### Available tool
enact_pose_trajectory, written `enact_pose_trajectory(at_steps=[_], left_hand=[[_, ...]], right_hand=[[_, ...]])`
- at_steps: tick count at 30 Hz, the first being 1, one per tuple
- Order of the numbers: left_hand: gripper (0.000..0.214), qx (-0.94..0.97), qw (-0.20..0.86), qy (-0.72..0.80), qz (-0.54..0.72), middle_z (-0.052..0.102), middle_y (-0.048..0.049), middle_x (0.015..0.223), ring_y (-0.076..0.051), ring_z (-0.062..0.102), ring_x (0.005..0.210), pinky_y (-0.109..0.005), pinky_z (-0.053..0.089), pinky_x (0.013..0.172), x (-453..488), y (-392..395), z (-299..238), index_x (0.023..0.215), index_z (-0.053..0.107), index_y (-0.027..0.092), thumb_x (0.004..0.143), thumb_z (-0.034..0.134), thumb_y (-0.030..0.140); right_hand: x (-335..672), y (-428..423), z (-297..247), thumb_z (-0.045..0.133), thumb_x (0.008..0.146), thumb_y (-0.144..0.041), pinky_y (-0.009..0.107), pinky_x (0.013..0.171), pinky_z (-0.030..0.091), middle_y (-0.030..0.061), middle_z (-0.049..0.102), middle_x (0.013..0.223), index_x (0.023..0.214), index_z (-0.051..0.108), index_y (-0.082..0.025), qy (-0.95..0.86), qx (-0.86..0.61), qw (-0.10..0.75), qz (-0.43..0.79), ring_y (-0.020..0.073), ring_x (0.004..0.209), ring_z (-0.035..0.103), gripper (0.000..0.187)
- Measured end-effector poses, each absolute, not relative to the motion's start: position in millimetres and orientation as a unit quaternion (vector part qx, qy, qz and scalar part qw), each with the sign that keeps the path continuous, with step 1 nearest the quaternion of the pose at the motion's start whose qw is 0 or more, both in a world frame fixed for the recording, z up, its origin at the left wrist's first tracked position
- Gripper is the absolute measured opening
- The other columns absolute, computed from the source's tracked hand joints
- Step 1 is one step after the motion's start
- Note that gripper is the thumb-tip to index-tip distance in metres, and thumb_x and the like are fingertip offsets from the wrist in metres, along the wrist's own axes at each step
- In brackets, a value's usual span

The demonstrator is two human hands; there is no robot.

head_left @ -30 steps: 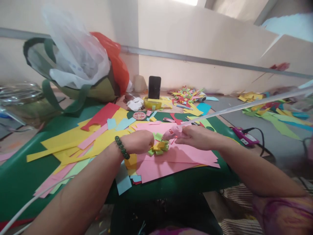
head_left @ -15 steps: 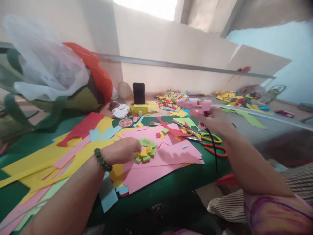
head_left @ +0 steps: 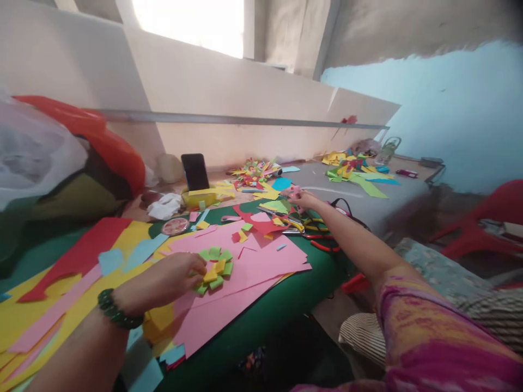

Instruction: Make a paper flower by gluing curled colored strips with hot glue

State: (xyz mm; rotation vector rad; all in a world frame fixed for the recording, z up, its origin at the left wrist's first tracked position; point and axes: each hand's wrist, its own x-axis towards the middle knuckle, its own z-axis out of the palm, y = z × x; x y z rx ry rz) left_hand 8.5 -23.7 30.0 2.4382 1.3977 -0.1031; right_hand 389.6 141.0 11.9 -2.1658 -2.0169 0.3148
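A paper flower (head_left: 227, 269) with curled green petals and yellow loops inside lies on a pink paper sheet (head_left: 261, 277). My left hand (head_left: 180, 276), wearing a green bead bracelet, is closed at the flower's left side, fingertips pinching its edge. Stretched out over the far side of the green table, my right hand (head_left: 303, 199) is closed around a pink glue gun (head_left: 292, 190), mostly hidden by the fingers. Just below that hand lie scissors with yellow handles (head_left: 296, 223) and a tool with red handles (head_left: 324, 246).
Yellow paper sheets (head_left: 87, 305) and a red sheet (head_left: 87, 253) cover the left side. A phone (head_left: 195, 171) leans upright at the back, near a heap of paper scraps (head_left: 255, 173). Bags (head_left: 90, 141) stand at far left. A red chair (head_left: 490, 220) is at right.
My right hand has lowered the glue gun from the air to the tabletop near the scissors. My left hand stays at the flower. The view has turned to the right.
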Motion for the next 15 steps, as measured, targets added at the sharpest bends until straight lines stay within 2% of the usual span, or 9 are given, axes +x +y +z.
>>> enact_pose_trajectory(at_steps=[4, 7, 11, 15], left_hand=[[0.035, 0.853, 0.173, 0.49, -0.045, 0.075, -0.0059, 0.109, -0.025, 0.068, 0.1, -0.029, 0.05, 0.082, 6.0, -22.4, 27.3, 0.086, 0.077, 0.025, 0.079, 0.042, 0.029], [0.038, 0.847, 0.178, 0.499, -0.045, 0.073, -0.0062, 0.119, -0.026, 0.067, 0.107, -0.031, 0.05, 0.087, 3.6, -21.1, 23.4, 0.092, 0.076, 0.024, 0.08, 0.041, 0.031], [0.038, 0.847, 0.179, 0.5, -0.032, 0.072, -0.0071, 0.121, -0.027, 0.067, 0.109, -0.032, 0.05, 0.089, 2.9, -21.2, 22.6, 0.091, 0.076, 0.024, 0.08, 0.042, 0.034], [0.038, 0.85, 0.176, 0.496, -0.031, 0.073, -0.0069, 0.119, -0.027, 0.067, 0.108, -0.033, 0.05, 0.089, 4.6, -22.7, 26.1, 0.092, 0.077, 0.024, 0.08, 0.042, 0.033]], right_hand=[[387.7, 130.4, 21.8, 0.062, 0.089, -0.043, 0.027, 0.073, 0.05, 0.0143, 0.076, 0.09, 0.103, 0.07, -0.011, -0.659, -0.749, 0.046, 0.059, 0.0246, 0.089, 0.07, 0.036], [377.4, 105.0, 39.4, 0.062, 0.089, -0.044, 0.033, 0.08, 0.048, 0.0208, 0.074, 0.107, 0.108, 0.07, -0.01, -0.654, -0.756, 0.029, 0.013, 0.0311, 0.103, 0.068, 0.04], [349.7, 58.5, 63.4, 0.051, 0.095, -0.04, 0.031, 0.078, 0.046, 0.0133, 0.075, 0.105, 0.106, 0.072, -0.019, -0.688, -0.723, 0.043, -0.038, 0.0272, 0.1, 0.068, 0.032], [318.7, 22.1, 82.5, 0.048, 0.097, -0.035, 0.031, 0.076, 0.044, 0.0104, 0.074, 0.109, 0.122, 0.065, -0.019, -0.742, -0.652, 0.129, -0.084, 0.0247, 0.095, 0.068, 0.034]])
